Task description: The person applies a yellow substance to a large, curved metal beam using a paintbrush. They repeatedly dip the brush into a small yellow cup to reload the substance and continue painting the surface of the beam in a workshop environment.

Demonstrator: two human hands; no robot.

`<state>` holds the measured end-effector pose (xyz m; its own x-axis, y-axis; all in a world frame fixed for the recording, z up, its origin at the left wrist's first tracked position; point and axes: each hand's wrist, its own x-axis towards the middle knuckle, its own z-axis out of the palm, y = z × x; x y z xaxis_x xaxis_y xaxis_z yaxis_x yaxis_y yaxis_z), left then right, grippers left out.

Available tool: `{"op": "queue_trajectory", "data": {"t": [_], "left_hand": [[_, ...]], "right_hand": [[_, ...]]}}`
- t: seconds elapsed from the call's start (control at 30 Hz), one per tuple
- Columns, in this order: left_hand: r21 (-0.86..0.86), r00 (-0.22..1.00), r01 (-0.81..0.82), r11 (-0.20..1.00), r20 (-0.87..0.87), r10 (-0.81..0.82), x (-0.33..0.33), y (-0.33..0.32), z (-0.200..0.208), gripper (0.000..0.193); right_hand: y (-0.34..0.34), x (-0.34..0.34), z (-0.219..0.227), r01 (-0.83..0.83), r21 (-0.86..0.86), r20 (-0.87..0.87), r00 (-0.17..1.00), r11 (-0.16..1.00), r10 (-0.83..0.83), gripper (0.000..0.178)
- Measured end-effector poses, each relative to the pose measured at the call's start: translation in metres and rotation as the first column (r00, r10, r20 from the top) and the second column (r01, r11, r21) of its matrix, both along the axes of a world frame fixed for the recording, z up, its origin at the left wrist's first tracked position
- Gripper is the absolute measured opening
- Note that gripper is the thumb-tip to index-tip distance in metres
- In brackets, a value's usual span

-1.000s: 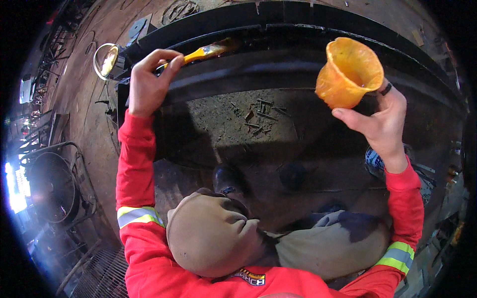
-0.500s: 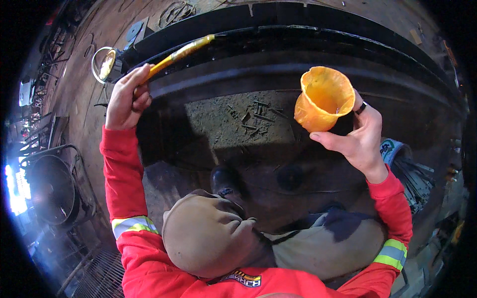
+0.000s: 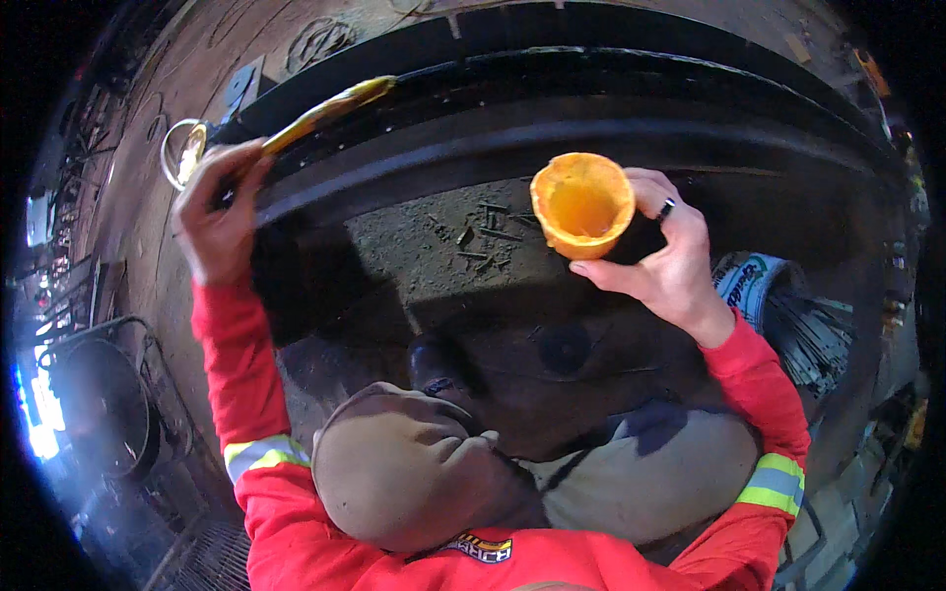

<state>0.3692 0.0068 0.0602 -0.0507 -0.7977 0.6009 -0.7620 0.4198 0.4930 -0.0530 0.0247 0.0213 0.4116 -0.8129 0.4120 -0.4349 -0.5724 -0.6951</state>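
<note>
My left hand (image 3: 219, 207) is closed around the handle of a paintbrush (image 3: 330, 110). The brush is smeared yellow-orange, and its tip reaches over a long dark metal beam (image 3: 473, 148). My right hand (image 3: 665, 261) grips an orange-coated cup (image 3: 583, 246) from its right side, thumb below and fingers behind. The cup's mouth faces up toward me with an uneven rim; its inside looks wet and yellow-orange. Part of the gripping fingers is hidden by the cup. Brush and cup are apart.
Beside my left hand stands a small pail (image 3: 194, 153) with a yellowish inside and a raised handle. A bucket of thin metal rods (image 3: 813, 340) lies to the right. Metal scraps (image 3: 483, 236) rest on a dusty surface between my arms. A round drum (image 3: 99, 404) stands at left.
The paintbrush and my left hand have shifted left and slightly down. My right hand has brought the cup leftward. The whole view has also shifted slightly.
</note>
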Motion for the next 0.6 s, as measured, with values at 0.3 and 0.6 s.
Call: {"op": "queue_trajectory", "data": {"t": [0.3, 0.6], "left_hand": [[0.141, 0.847, 0.497, 0.856, 0.137, -0.514, -0.092, 0.034, 0.089, 0.019], [0.317, 0.827, 0.520, 0.793, 0.047, -0.561, -0.151, 0.018, 0.058, 0.009]], "right_hand": [[0.000, -0.002, -0.008, 0.036, -0.152, -0.103, 0.993, 0.988, -0.052, 0.060], [0.005, -0.004, -0.004, 0.077, -0.232, -0.149, 0.982, 0.970, -0.113, 0.064]]}}
